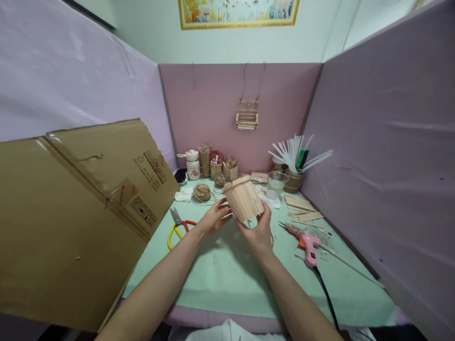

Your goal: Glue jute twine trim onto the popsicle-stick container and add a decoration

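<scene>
A cup-shaped holder of pale craft sticks [245,199], with a twine band near its upper rim, is tilted above the table. My right hand [258,232] grips its lower right side, thumb and fingers around the base. Beside its left side is my left hand [215,218], fingers apart; whether the fingertips touch the sticks I cannot tell. Part of a twine strand hangs by my right wrist. Scissors [177,225] with yellow and red handles lie left of my left hand. To the right rests a pink hot glue gun [307,241] with a lit red light.
Behind the hands are a ball of twine [202,192], a white bottle [193,166], a stick-filled holder [230,171], a clear plastic cup [277,181] and a pot of white glue sticks [294,180]. Loose craft sticks [300,203] lie right. A large cardboard sheet [88,213] leans left.
</scene>
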{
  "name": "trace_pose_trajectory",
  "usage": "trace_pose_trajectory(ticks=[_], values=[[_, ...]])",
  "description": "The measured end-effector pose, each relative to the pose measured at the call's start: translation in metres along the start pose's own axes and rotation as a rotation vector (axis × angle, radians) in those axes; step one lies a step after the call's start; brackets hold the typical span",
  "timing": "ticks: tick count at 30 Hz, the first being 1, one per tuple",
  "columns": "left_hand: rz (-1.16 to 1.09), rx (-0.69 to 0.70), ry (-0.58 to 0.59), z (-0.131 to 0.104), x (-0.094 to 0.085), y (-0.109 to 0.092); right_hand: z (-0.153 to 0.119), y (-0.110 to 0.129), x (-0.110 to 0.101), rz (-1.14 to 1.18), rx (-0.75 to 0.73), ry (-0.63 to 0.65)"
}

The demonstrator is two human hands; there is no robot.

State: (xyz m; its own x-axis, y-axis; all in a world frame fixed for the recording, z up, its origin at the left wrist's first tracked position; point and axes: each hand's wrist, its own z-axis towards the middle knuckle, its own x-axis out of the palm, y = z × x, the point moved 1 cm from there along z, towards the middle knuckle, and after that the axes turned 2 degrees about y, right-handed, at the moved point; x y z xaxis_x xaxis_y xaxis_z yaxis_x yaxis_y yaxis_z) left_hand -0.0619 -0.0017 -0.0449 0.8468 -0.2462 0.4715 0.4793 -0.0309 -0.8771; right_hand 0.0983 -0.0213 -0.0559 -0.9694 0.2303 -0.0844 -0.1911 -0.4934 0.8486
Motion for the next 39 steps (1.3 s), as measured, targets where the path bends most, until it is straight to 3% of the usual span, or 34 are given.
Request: trace_pose_trajectory(ticks=[4,8,15,20,23,27,31,34,39], values=[[-0.083,-0.038,0.059,-0.005,0.01,0.005,0.001,0.0,-0.008,-0.403,-0.314,-0.091],[-0.124,-0.078,0.172,-0.006,0.014,0.012,-0.007,0.0,-0.001,-0.626,-0.502,-0.012],[-0.194,-0.054,0.024,0.0,-0.005,0.014,-0.029,0.008,0.012,-0.664,-0.558,0.273],[-0.155,-0.042,-0.066,-0.002,-0.007,0.007,-0.029,0.019,0.005,-0.488,-0.642,0.277],[-0.187,-0.041,0.014,-0.005,-0.006,0.002,-0.026,0.02,-0.003,-0.266,-0.596,0.135],[-0.246,-0.075,0.182,-0.007,-0.009,0.001,-0.019,0.008,-0.008,-0.007,-0.395,0.018],[-0.305,-0.106,0.273,-0.007,-0.015,0.004,-0.016,-0.005,-0.004,0.267,-0.178,0.114],[-0.322,-0.113,0.296,-0.006,-0.02,0.007,-0.017,-0.008,0.0,0.369,-0.124,0.185],[-0.26,-0.126,0.203,-0.004,-0.022,0.01,-0.019,-0.009,0.002,0.348,-0.095,0.215]])
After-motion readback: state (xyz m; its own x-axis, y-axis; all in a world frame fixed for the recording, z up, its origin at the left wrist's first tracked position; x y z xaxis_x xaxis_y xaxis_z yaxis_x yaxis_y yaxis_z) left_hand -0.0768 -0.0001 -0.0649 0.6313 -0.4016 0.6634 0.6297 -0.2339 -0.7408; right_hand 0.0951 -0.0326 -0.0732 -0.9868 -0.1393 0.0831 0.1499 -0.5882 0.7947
